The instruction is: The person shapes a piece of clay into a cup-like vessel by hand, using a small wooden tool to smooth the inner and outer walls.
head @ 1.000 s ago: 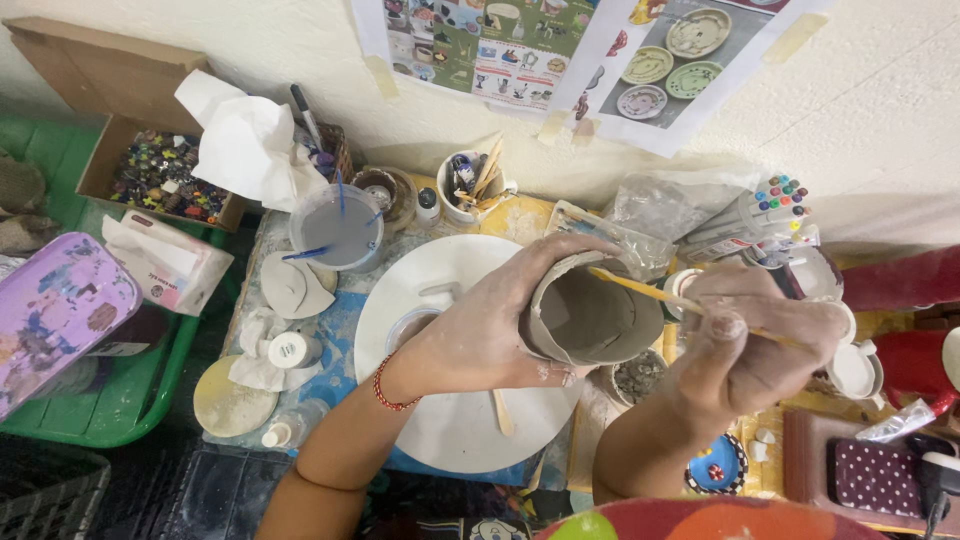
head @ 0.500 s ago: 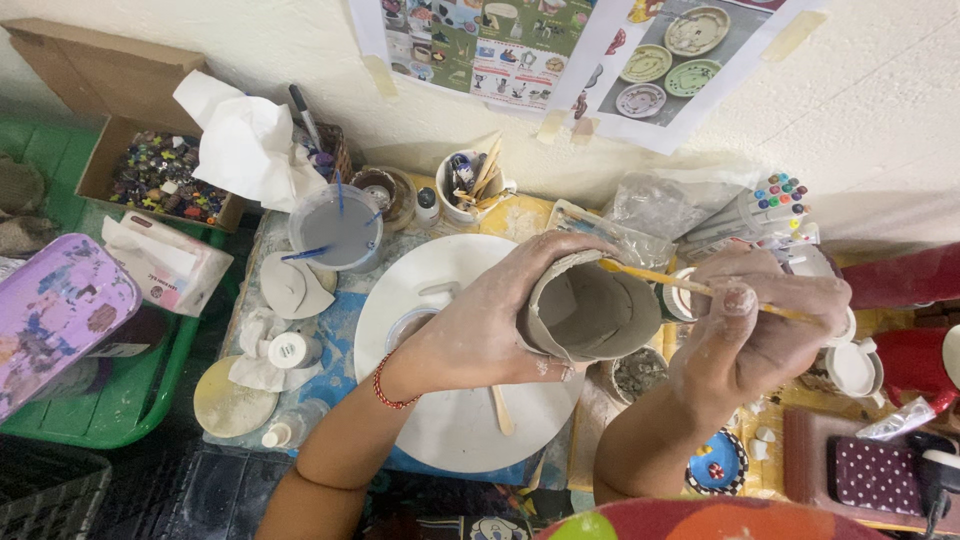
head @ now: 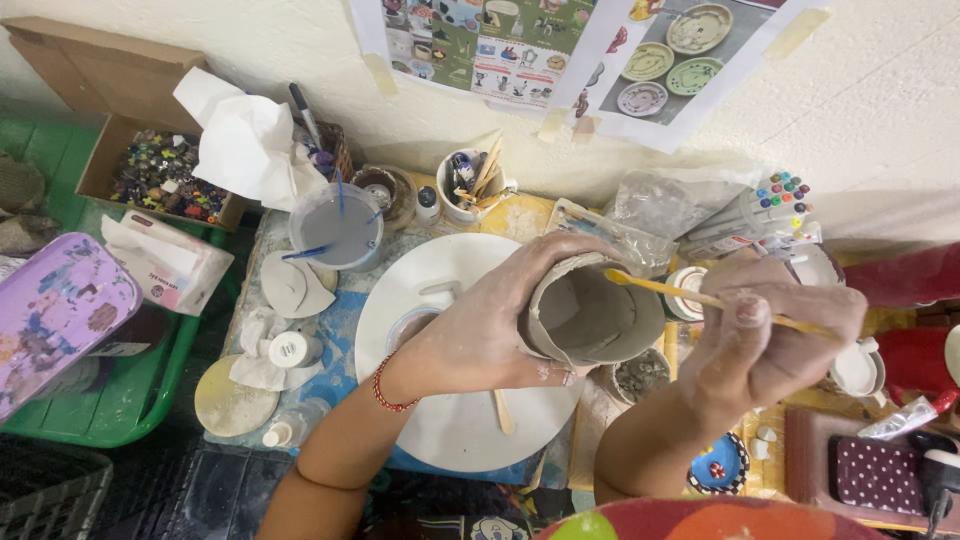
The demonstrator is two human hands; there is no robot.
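We see L hand wrapped round soft clay cup, R hand pinching brush w/ tip at rim. Risk: squeeze too hard, wall dents.

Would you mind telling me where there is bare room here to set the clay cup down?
The white round board is bare along its near edge, below the left hand holding the clay cup, beside a wooden stick. Around the right hand and its brush, small pots crowd the table.
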